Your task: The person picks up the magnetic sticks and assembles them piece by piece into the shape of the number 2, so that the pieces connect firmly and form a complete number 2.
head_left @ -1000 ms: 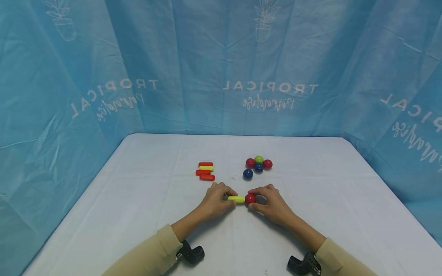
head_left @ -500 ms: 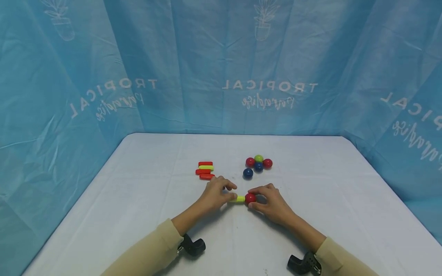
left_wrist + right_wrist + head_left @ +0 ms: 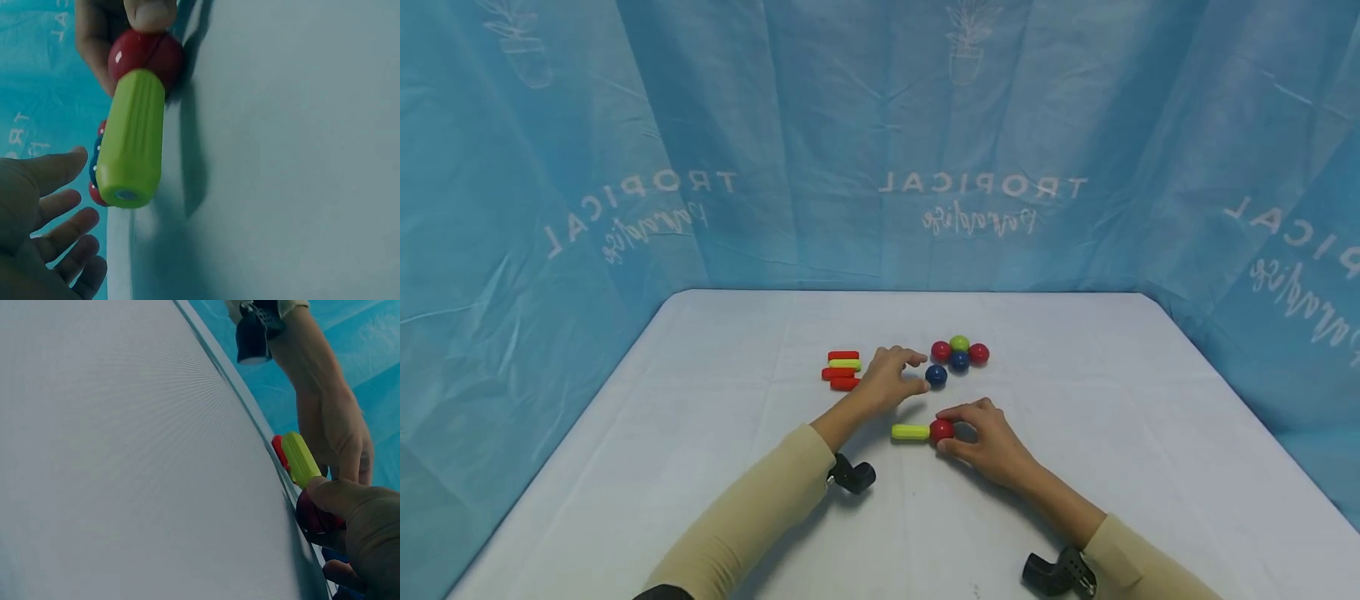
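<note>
My right hand (image 3: 988,442) pinches a red ball (image 3: 941,431) between thumb and fingers, low over the white table. A yellow-green ribbed rod (image 3: 910,432) sticks out leftward from that ball, joined end to ball. In the left wrist view the rod (image 3: 132,140) points toward the camera, its end showing a small metallic disc. My left hand (image 3: 887,382) is spread with nothing between its fingers, thumb and fingertips just left of a loose blue ball (image 3: 936,376). The left wrist view shows its fingers (image 3: 69,234) apart from the rod.
Behind the blue ball sits a cluster with a red ball (image 3: 978,354), another red one, a green ball (image 3: 959,342) and a second blue ball (image 3: 959,362). Left of my left hand lie several short rods, red (image 3: 843,356) and yellow-green (image 3: 845,364). Blue curtains (image 3: 880,208) surround the table.
My left hand has let go of the yellow-green rod and moved forward and right, up to the loose blue ball. The right hand stays in place, holding the red ball.
</note>
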### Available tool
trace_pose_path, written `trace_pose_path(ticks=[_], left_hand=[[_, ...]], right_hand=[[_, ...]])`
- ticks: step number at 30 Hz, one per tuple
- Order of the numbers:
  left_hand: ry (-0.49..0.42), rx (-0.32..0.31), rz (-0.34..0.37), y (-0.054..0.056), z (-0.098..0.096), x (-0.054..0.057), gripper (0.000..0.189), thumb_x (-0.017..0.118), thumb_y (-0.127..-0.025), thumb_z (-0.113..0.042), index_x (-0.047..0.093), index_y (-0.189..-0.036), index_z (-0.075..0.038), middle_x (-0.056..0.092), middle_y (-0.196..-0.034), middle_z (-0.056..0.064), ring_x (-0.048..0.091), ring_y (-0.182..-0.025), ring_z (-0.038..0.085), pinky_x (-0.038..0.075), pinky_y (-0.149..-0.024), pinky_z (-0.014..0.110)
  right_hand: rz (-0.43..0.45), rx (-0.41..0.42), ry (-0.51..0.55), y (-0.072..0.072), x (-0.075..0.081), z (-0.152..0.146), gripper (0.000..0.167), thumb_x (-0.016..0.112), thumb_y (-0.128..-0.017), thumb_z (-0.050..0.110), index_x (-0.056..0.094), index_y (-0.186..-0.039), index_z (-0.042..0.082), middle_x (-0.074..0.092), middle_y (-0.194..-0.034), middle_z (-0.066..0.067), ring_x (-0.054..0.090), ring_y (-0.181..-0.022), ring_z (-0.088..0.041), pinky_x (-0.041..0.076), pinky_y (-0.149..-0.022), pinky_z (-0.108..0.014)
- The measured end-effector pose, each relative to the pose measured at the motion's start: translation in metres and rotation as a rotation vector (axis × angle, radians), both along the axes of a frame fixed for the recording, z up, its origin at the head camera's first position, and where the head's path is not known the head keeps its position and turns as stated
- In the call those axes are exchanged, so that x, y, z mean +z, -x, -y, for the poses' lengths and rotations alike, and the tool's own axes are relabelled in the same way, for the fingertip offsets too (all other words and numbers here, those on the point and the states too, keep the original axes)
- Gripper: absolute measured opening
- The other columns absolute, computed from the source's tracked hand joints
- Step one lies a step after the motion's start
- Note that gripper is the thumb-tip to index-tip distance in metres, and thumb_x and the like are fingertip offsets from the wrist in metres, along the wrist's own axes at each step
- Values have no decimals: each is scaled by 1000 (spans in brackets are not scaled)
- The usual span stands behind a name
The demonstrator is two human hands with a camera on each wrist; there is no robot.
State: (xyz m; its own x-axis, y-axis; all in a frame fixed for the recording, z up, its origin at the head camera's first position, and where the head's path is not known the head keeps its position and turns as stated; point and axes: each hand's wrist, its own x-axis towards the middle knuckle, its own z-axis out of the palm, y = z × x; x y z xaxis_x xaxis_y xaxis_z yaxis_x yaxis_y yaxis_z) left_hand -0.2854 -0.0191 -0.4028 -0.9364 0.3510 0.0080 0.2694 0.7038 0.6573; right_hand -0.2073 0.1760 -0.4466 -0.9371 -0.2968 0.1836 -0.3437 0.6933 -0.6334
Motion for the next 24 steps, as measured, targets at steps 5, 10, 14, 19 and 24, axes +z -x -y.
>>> trace_pose_path(ticks=[5,10,14,19,24], left_hand=[[26,-38,24,12,-6,0,50,68,-85,-30,54,-132,-18,57,-127,3,45,-115,20,45,-93,37],[47,-67,32,18,-15,0,50,70,-85,-29,56,-131,-16,58,-128,4,44,-118,22,41,-99,40],[73,-73,43,18,-22,0,48,70,-84,-27,57,-130,-17,59,-128,3,43,-116,21,42,-98,39],[100,-53,72,18,-26,-3,48,70,-84,-26,57,-130,-18,58,-128,3,42,-111,19,45,-93,36],[89,-22,95,19,-28,-5,48,70,-85,-26,57,-130,-17,57,-126,4,43,-111,19,45,-93,36]], right_hand=[[-8,8,6,2,1,0,41,77,-76,31,66,-116,25,59,-108,2,48,-100,-16,39,-81,-33],[-11,19,8,2,0,0,41,77,-77,30,66,-116,23,60,-107,3,48,-100,-15,39,-81,-34],[-6,21,10,1,0,0,41,77,-77,30,66,-116,23,59,-107,3,48,-100,-15,40,-81,-34],[4,18,14,1,0,0,41,76,-77,30,66,-116,23,59,-107,3,47,-100,-15,39,-81,-34],[5,10,15,0,-1,0,41,77,-77,30,66,-116,24,60,-107,4,47,-100,-14,39,-80,-33]])
